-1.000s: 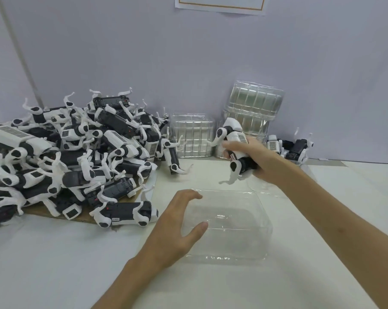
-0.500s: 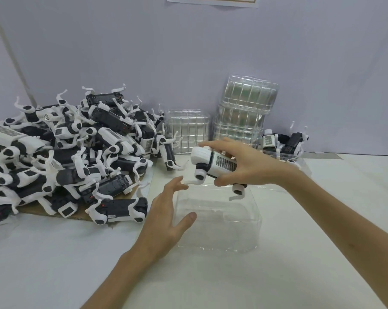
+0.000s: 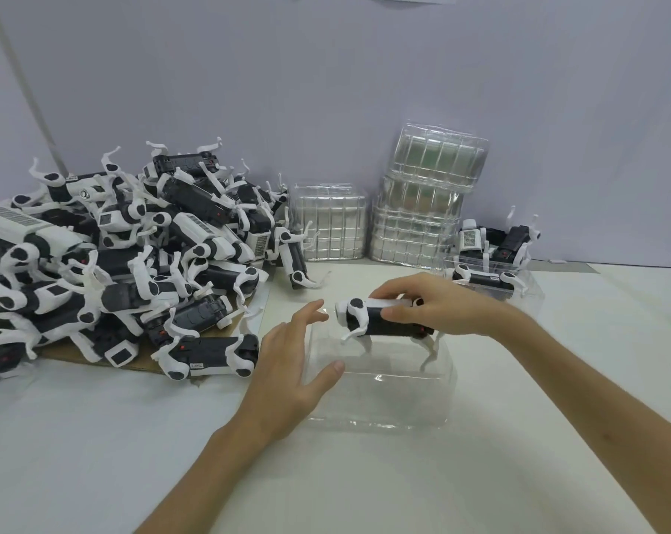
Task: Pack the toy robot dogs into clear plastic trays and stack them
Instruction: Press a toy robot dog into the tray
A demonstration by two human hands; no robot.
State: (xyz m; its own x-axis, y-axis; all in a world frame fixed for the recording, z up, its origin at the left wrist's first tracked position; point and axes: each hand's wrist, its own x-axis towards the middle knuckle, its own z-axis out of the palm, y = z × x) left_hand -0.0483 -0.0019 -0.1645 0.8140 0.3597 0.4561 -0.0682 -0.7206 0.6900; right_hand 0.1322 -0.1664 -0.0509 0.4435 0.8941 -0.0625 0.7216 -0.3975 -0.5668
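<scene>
Now the right hand (image 3: 436,307) pinches the toy dog (image 3: 378,324) just above the clear tray (image 3: 384,410) — legs down, not in yet. The left hand (image 3: 287,375), fingers spread apart, sits at the tray's left wall. A thin leg could catch the rim and tip the light tray.

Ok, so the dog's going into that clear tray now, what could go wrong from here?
The toy dog in the right hand has thin white legs hanging down; they might snag on the rim of the clear tray. The left hand is open, only at the tray's left edge, so the light tray could slide or tip. The pile of dogs lies close beside that hand and could get knocked.
</scene>
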